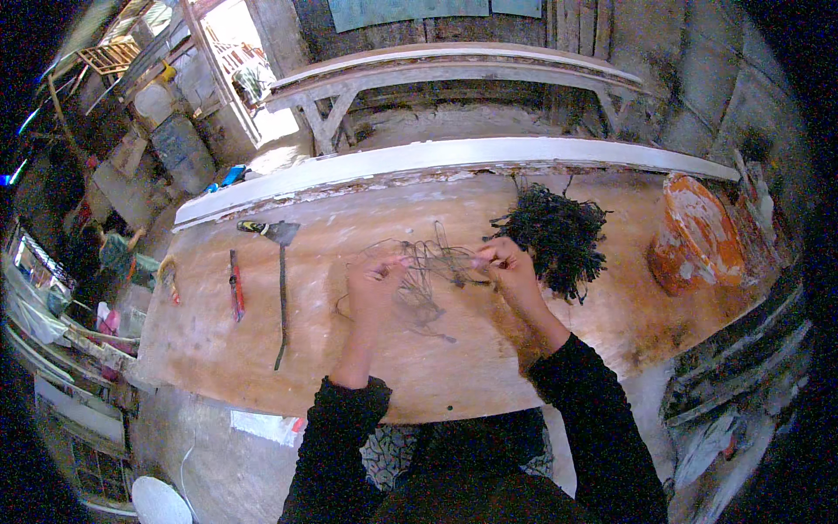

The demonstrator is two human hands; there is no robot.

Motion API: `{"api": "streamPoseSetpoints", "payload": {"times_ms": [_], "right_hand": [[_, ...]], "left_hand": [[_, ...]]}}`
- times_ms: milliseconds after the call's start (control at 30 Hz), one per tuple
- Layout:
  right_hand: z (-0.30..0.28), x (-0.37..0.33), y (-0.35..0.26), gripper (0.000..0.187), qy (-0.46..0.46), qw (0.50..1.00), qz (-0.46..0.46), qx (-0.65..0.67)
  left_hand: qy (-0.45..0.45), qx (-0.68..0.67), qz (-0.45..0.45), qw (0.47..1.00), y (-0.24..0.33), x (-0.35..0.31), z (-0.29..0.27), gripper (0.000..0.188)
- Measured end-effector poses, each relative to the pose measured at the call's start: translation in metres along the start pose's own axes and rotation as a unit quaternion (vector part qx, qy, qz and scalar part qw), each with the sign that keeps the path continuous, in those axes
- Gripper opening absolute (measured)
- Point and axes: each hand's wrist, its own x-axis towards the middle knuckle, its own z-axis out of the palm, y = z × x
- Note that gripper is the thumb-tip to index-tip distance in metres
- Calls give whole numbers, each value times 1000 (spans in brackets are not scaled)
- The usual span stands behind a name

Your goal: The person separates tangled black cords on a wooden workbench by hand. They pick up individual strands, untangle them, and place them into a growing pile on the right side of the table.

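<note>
A loose tangle of thin, dark wire [424, 281] spreads over the wooden table between my hands. My left hand [377, 278] pinches some of it at the left side, fingertips together. At the tangle's right side, my right hand [506, 264] is closed in a pinch on another part of the wire. Its strands loop above and below my fingers; the exact ends are too fine to make out. Just beyond my right hand lies a thick pile of short black strips [559, 234], some sticking out at its edges.
Left on the tabletop [332, 375] are a putty knife [272, 230], a long dark strip [281, 306] and a red-handled tool [236, 286]. An orange, white-smeared bucket [696, 234] stands at the right. A white board [454, 155] spans the far edge; a bench [454, 72] stands beyond.
</note>
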Motion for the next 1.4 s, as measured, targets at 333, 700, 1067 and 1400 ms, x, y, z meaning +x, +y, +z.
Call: {"api": "streamPoseSetpoints", "payload": {"times_ms": [333, 700, 1067, 1400], "right_hand": [[24, -29, 3, 18, -356, 927, -120, 3], [7, -7, 13, 4, -73, 989, -117, -45], [-14, 21, 33, 9, 133, 930, -205, -273], [-18, 33, 59, 8, 98, 965, -206, -128]], "left_hand": [[44, 47, 28, 998, -39, 4, 5, 9], [-103, 49, 102, 988, -5, -10, 23, 8], [-375, -130, 13, 918, 11, -49, 43, 10], [-116, 23, 68, 991, 12, -26, 18, 6]]}}
